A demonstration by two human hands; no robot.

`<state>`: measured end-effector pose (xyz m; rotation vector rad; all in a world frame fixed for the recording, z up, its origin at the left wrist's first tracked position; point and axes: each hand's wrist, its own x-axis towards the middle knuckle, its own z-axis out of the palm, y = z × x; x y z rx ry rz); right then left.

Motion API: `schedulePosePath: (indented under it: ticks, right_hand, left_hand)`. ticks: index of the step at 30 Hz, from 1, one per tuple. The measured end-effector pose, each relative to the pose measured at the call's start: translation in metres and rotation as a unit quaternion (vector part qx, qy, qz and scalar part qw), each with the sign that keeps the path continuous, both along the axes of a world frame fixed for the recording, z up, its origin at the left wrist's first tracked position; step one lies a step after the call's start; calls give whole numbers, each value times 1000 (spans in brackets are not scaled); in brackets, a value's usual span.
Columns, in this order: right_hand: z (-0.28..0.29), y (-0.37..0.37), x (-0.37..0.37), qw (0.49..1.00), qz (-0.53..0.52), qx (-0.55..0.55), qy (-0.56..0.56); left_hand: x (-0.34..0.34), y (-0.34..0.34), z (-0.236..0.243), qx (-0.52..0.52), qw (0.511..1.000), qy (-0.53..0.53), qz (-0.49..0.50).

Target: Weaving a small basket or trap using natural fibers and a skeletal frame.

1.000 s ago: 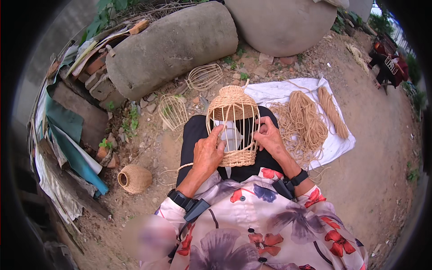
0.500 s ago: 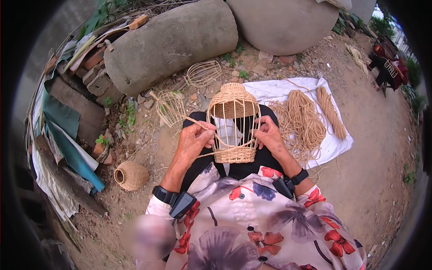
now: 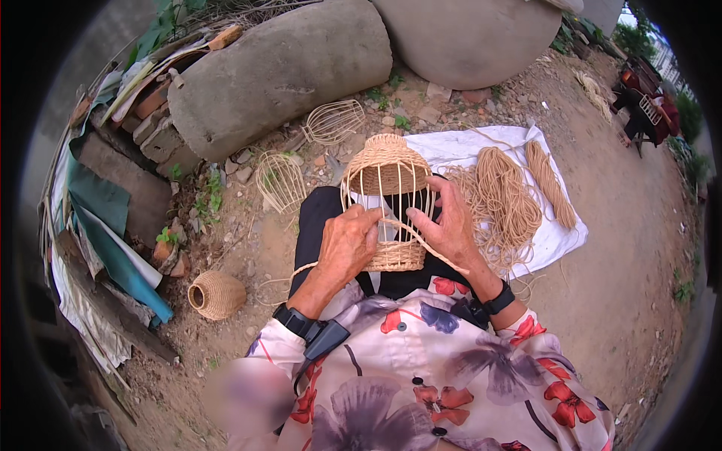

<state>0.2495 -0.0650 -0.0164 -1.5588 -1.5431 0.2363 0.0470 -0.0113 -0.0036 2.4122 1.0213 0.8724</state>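
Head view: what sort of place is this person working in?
Probably an outdoor yard used for basket weaving. The ground is bare dirt, large boulders sit behind, and bundles of rattan strands lie on a white cloth beside bare wire frames.

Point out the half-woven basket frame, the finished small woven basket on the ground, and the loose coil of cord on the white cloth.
half-woven basket frame (image 3: 385, 167), head view, on its woven dome top.
small woven basket (image 3: 222, 295), head view, on its side wall.
coil of cord (image 3: 502, 197), head view, on the middle strands.
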Motion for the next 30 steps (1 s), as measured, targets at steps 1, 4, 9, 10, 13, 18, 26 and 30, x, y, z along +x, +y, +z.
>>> schedulePosePath:
  ticks: [1,4,9,10,13,18,26,30]
  right_hand:
    - [-1,1,-1,1000,-1,0,0]
    - [-2,3,-4,998,-31,-27,-45]
    - [-3,12,-9,998,-40,-55,-4]
    - [-2,13,-8,998,-33,-58,7]
    - [0,17,-9,996,-29,-80,36]
    - [-6,19,-8,997,-31,-63,27]
    - [7,18,-19,989,-76,-126,-6]
    - [6,23,-20,988,-77,-132,-20]
  left_hand:
    - [3,-2,6,11,1000,24,-8]
    - [9,-7,4,26,999,47,-7]
    - [-4,-8,11,-97,995,-28,-24]
    - [-11,-7,6,-233,970,-66,-12]
    - [-22,-11,-7,-401,873,-275,-18]
    - [-34,-16,-8,-572,684,-434,-128]
    - [-72,-8,-9,-541,739,-396,-64]
    - [-73,-6,-18,-517,769,-375,6]
